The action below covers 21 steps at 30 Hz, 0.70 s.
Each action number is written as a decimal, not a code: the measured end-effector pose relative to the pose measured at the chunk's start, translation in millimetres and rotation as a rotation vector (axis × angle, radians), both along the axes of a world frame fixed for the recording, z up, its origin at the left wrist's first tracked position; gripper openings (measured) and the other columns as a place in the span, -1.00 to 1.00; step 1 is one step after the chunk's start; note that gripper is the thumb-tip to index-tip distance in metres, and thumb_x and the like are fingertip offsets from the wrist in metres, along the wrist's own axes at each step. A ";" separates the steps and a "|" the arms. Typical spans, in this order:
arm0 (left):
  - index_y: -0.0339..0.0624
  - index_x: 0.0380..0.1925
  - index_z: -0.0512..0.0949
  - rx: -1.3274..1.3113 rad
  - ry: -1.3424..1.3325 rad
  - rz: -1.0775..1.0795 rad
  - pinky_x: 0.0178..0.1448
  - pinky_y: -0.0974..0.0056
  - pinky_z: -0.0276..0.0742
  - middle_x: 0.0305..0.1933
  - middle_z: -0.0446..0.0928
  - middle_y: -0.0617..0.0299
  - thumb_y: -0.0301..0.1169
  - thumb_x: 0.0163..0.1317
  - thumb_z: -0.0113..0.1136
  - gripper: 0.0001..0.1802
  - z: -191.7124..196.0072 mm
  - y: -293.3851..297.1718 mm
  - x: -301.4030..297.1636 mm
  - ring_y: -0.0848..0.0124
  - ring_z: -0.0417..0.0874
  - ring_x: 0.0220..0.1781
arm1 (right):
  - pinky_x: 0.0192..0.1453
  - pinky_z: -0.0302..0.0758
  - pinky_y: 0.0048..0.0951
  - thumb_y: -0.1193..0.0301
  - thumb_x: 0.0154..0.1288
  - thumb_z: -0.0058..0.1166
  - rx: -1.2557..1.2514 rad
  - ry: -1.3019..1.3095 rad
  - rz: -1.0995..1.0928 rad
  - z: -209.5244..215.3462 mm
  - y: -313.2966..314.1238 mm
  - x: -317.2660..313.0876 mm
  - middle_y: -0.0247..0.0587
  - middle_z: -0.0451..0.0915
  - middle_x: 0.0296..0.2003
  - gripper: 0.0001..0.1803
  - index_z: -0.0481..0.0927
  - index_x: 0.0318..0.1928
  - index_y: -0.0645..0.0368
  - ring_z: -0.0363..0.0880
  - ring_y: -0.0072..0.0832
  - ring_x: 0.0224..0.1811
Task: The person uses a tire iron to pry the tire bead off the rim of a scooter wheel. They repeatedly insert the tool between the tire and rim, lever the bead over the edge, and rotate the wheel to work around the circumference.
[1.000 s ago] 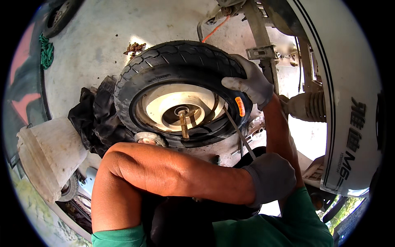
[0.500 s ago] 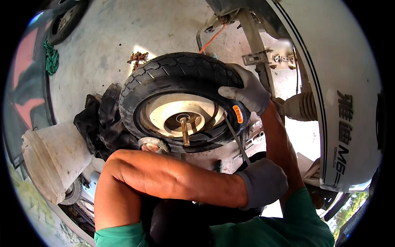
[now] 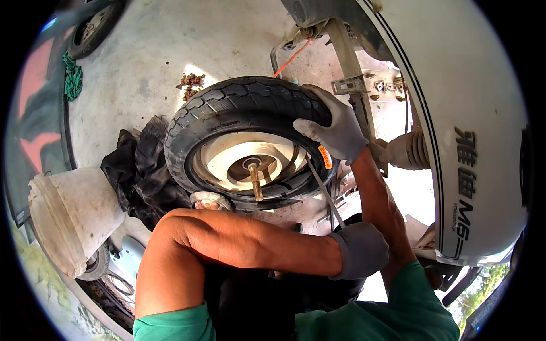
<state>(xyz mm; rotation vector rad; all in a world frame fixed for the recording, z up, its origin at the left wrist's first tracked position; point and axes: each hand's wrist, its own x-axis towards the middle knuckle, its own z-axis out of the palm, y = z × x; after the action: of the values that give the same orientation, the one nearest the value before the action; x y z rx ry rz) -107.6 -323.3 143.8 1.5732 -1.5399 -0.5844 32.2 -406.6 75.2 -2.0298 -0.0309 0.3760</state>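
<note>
A black tyre (image 3: 250, 90) on a cream-coloured wheel rim (image 3: 223, 152) leans in front of me, with a metal axle (image 3: 256, 181) sticking out of the hub. My right hand (image 3: 335, 126), in a grey glove, is closed over the tyre's upper right side, thumb on the sidewall beside an orange label (image 3: 325, 157). Below it, my gloved left hand (image 3: 362, 250) makes a fist round the end of a tyre lever (image 3: 327, 196). The lever's far end meets the gap between tyre and rim. My left forearm crosses in front of the wheel's lower edge.
A dirty white bucket (image 3: 85, 216) and black cloth (image 3: 142, 170) lie left of the wheel. A white vehicle body panel (image 3: 449, 102) and a metal frame (image 3: 350, 62) stand on the right. Rusty debris (image 3: 190, 85), another tyre (image 3: 94, 28) and a green rag (image 3: 72, 78) are farther off.
The whole view has shifted slightly. My right hand sits a little farther left on the tyre, and my left hand and the lever keep nearly the same position against the wheel.
</note>
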 end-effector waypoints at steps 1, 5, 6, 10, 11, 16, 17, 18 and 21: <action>-0.08 -0.44 0.78 -0.004 0.001 -0.001 -0.36 0.08 0.65 -0.42 0.73 0.13 -0.35 0.16 0.24 -0.84 -1.9 -0.1 -4.7 0.14 0.81 -0.37 | 0.17 0.64 -0.39 0.11 0.16 0.56 -0.002 0.002 -0.008 -1.4 -0.7 -2.2 -0.05 0.75 -0.05 -0.10 0.48 0.36 0.40 0.73 -0.50 -0.08; -0.08 -0.49 0.79 -0.070 0.017 0.102 -0.34 0.09 0.66 -0.46 0.74 0.13 -0.37 0.14 0.25 -0.84 -9.7 0.2 -21.3 0.13 0.80 -0.38 | 0.24 0.61 -0.37 0.05 0.17 0.54 -0.068 -0.096 0.020 -1.1 -0.9 -5.9 0.00 0.75 0.02 -0.04 0.45 0.41 0.40 0.73 -0.44 0.03; -0.09 -0.48 0.78 -0.070 0.013 0.094 -0.35 0.09 0.65 -0.46 0.74 0.13 -0.36 0.15 0.25 -0.84 -8.5 2.7 -19.7 0.12 0.80 -0.39 | 0.26 0.60 -0.36 0.03 0.17 0.54 -0.058 -0.059 0.012 1.1 -1.1 -6.1 0.01 0.75 0.03 -0.04 0.45 0.41 0.39 0.73 -0.43 0.05; -0.10 -0.21 0.77 -0.023 -0.039 0.031 -0.34 0.06 0.64 -0.42 0.72 0.15 -0.29 0.37 0.14 -0.75 -6.7 7.9 -15.7 0.14 0.80 -0.36 | 0.30 0.58 -0.36 -0.01 0.16 0.54 -0.046 -0.010 -0.001 1.1 -1.7 -3.3 0.05 0.74 0.08 -0.02 0.46 0.41 0.39 0.73 -0.40 0.12; -0.10 -0.29 0.78 -0.070 -0.015 0.080 -0.36 0.06 0.64 -0.44 0.72 0.14 -0.31 0.30 0.18 -0.78 -10.6 7.2 -19.9 0.12 0.79 -0.38 | 0.31 0.58 -0.36 -0.01 0.16 0.53 -0.051 -0.022 -0.001 -0.2 -1.7 -1.9 0.06 0.74 0.09 -0.02 0.47 0.40 0.38 0.73 -0.39 0.14; -0.13 -0.43 0.78 0.013 0.004 0.057 -0.37 0.09 0.63 -0.46 0.73 0.14 -0.33 0.19 0.24 -0.81 -21.8 -7.7 -31.2 0.09 0.79 -0.39 | 0.34 0.57 -0.38 0.17 0.23 0.52 -0.114 -0.017 0.033 -1.3 2.2 6.3 0.01 0.73 0.12 -0.14 0.47 0.41 0.36 0.68 -0.48 0.15; -0.15 -0.40 0.77 0.032 0.015 -0.005 -0.34 0.07 0.66 -0.45 0.72 0.11 -0.34 0.21 0.22 -0.81 -23.3 -7.7 -29.0 0.08 0.79 -0.38 | 0.34 0.57 -0.37 0.18 0.22 0.52 -0.094 -0.001 0.028 -4.5 0.0 6.9 0.01 0.73 0.12 -0.15 0.47 0.41 0.35 0.68 -0.48 0.16; -0.18 -0.36 0.76 0.050 0.018 -0.065 -0.31 0.06 0.69 -0.44 0.72 0.08 -0.35 0.23 0.20 -0.80 -19.6 -5.7 -22.1 0.06 0.80 -0.38 | 0.33 0.57 -0.35 0.15 0.22 0.52 -0.060 0.002 0.016 -6.4 -1.2 6.9 0.00 0.73 0.12 -0.15 0.49 0.41 0.31 0.70 -0.44 0.16; -0.26 -0.34 0.73 0.126 -0.034 -0.303 -0.30 0.04 0.72 -0.45 0.69 0.01 -0.38 0.22 0.19 -0.79 -27.3 1.4 -29.5 0.01 0.80 -0.38 | 0.39 0.54 -0.26 -0.12 0.11 0.52 -0.156 -0.026 0.036 -14.8 0.9 9.8 0.16 0.67 0.22 0.05 0.46 0.44 0.32 0.68 -0.16 0.29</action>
<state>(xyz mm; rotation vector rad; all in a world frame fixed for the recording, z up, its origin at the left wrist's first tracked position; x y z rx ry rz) -137.2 -321.8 116.6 1.4567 -1.8132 -0.8406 41.9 -405.8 60.5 -2.1910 -0.0552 0.3850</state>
